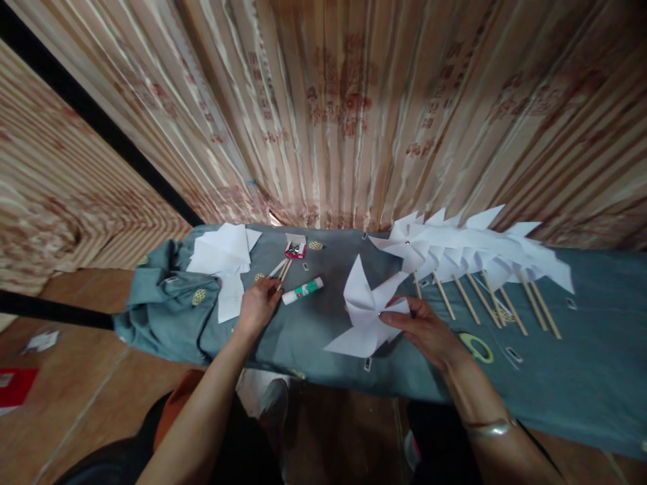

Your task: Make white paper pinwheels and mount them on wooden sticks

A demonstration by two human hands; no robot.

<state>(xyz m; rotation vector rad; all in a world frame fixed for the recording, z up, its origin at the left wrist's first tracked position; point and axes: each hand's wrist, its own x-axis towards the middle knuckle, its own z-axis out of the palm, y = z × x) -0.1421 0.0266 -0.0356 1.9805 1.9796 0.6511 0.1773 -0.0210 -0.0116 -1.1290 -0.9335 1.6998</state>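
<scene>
My right hand (422, 327) pinches a white paper pinwheel (367, 313) near its centre, where a small pin head shows. The pinwheel is held above the cloth, and no stick shows on it. My left hand (261, 301) reaches to a few thin wooden sticks (285, 271), its fingers closed around their near ends. How many it grips is hidden. A glue stick (302, 290) with a green label lies just right of that hand. Behind the sticks stands a small open red box (295, 246) of metal pins.
White paper sheets (222, 250) lie at the left on the grey-green cloth (596, 377). Finished pinwheels (485, 252) on sticks overlap in a row at the right. A roll of tape (476, 347) lies before them. A patterned curtain (354, 101) hangs behind.
</scene>
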